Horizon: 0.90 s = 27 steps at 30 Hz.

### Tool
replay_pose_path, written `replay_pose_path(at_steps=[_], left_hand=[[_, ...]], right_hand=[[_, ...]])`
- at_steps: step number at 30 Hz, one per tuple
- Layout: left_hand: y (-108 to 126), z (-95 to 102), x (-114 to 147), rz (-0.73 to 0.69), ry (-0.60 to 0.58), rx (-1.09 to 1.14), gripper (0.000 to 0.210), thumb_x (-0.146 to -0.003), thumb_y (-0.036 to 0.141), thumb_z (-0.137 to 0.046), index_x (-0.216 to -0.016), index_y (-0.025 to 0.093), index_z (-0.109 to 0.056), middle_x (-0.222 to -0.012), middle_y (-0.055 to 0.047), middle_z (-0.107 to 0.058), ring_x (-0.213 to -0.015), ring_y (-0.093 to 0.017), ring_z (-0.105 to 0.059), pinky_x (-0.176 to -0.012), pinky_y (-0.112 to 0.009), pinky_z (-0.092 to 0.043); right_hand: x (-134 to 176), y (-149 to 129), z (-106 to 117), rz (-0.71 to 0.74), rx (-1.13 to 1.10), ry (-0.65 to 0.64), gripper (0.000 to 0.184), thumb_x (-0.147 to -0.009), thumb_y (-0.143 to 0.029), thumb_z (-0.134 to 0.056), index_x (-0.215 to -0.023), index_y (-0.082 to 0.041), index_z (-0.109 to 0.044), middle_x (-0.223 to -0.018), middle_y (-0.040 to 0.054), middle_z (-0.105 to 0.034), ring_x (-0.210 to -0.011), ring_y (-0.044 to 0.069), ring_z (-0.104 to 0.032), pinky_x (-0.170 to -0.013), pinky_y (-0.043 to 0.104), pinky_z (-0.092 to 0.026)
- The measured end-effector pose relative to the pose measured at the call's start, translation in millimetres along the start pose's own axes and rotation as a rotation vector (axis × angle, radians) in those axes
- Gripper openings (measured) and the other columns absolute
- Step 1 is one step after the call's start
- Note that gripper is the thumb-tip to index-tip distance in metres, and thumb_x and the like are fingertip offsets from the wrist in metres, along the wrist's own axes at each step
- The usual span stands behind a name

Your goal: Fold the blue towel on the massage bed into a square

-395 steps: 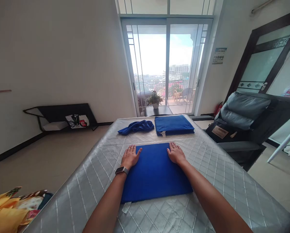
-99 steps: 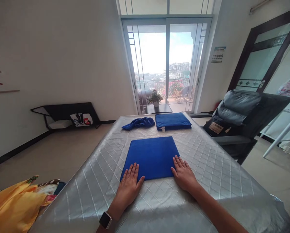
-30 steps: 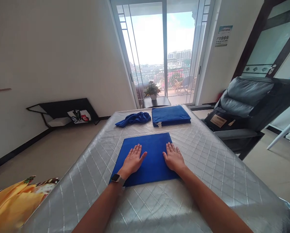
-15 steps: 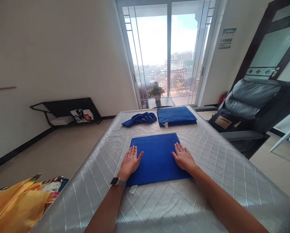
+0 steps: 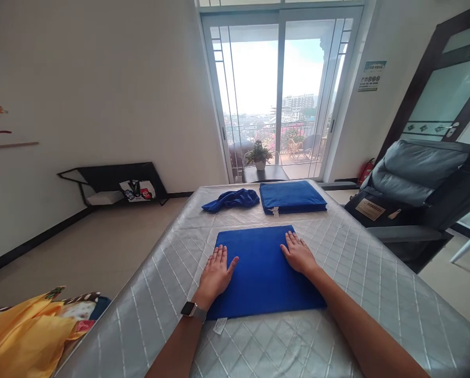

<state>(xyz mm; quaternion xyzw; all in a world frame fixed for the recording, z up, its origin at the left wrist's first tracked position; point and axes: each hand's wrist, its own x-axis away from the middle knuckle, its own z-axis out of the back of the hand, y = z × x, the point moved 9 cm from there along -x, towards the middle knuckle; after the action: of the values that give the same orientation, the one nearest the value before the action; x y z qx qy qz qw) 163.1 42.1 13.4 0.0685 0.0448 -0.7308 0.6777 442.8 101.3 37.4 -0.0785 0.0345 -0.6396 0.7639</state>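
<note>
A blue cloth (image 5: 260, 278), folded into a flat rectangle, lies on the silver quilted table cover (image 5: 172, 294). On its left edge rests my left hand (image 5: 216, 273), palm down with the fingers stretched out and the thumb apart. My right hand (image 5: 300, 253) lies flat on the right edge in the same way. Neither hand grips anything. A white label (image 5: 220, 326) sticks out from the cloth's near left corner. Farther back are a stack of folded blue cloths (image 5: 292, 197) and, to its left, a crumpled blue cloth (image 5: 233, 199).
A potted plant (image 5: 259, 154) stands on a chair behind the table, before a glass sliding door. To the right is a dark recliner (image 5: 412, 173) with a bag on it. Yellow fabric (image 5: 26, 336) lies low at the left. A black rack (image 5: 117, 176) leans by the wall.
The camera view has tilted up a little, so everything sits lower and slightly to the right. My right hand rests slightly nearer the cloth's far edge. Both hands stay flat on the cloth.
</note>
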Motion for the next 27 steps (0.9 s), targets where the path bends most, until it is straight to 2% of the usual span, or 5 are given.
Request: replay_pose_path(at_steps=[4,14,20,23,27], left_hand=[[-3.7,-4.2,-1.5,0.011,-0.002,-0.007,0.084,-0.101,0.062,-0.013,-0.155,0.0,-0.029,-0.162,-0.021,-0.026,-0.151,-0.03,-0.024,-0.123,-0.047,-0.025],[-21.6,-9.4,-3.3,0.087,-0.061,-0.023,0.082,-0.1,0.062,-0.01,-0.157,0.005,-0.025,-0.164,-0.017,-0.023,-0.152,-0.028,-0.023,-0.123,-0.049,-0.022],[-23.0,0.0,-12.5,0.09,-0.086,-0.118,0.079,-0.101,0.06,-0.012,-0.155,0.005,-0.032,-0.16,-0.02,-0.032,-0.15,-0.031,-0.03,-0.121,-0.05,-0.025],[10.3,11.7,-27.1,0.039,-0.041,-0.105,0.077,-0.101,0.059,-0.017,-0.153,0.006,-0.036,-0.158,-0.021,-0.039,-0.149,-0.032,-0.031,-0.122,-0.05,-0.023],[113.1,10.3,-48.7,-0.205,-0.056,0.07,0.069,-0.104,0.056,-0.016,-0.152,0.012,-0.039,-0.16,-0.015,-0.038,-0.15,-0.025,-0.03,-0.122,-0.046,-0.027]], right_hand=[[-2.6,3.8,-11.0,0.007,-0.016,0.006,0.069,-0.103,-0.047,-0.019,-0.159,-0.006,-0.02,-0.167,0.0103,-0.014,-0.154,0.02,-0.01,-0.124,0.038,-0.008],[0.3,6.8,-4.2,0.038,-0.075,-0.034,0.069,-0.103,-0.048,-0.016,-0.16,-0.009,-0.017,-0.168,0.008,-0.011,-0.155,0.019,-0.006,-0.124,0.042,-0.003],[0.5,7.7,-4.9,0.031,-0.107,0.016,0.068,-0.103,-0.046,-0.019,-0.16,-0.008,-0.019,-0.167,0.0091,-0.013,-0.154,0.02,-0.009,-0.124,0.043,-0.003],[-0.7,7.4,-5.6,0.031,-0.126,0.029,0.068,-0.103,-0.045,-0.02,-0.16,-0.008,-0.021,-0.167,0.0093,-0.014,-0.154,0.02,-0.01,-0.124,0.043,-0.003],[-0.7,8.0,-5.9,0.032,-0.136,0.041,0.068,-0.103,-0.044,-0.019,-0.159,-0.008,-0.022,-0.167,0.0097,-0.015,-0.154,0.021,-0.011,-0.124,0.043,-0.003]])
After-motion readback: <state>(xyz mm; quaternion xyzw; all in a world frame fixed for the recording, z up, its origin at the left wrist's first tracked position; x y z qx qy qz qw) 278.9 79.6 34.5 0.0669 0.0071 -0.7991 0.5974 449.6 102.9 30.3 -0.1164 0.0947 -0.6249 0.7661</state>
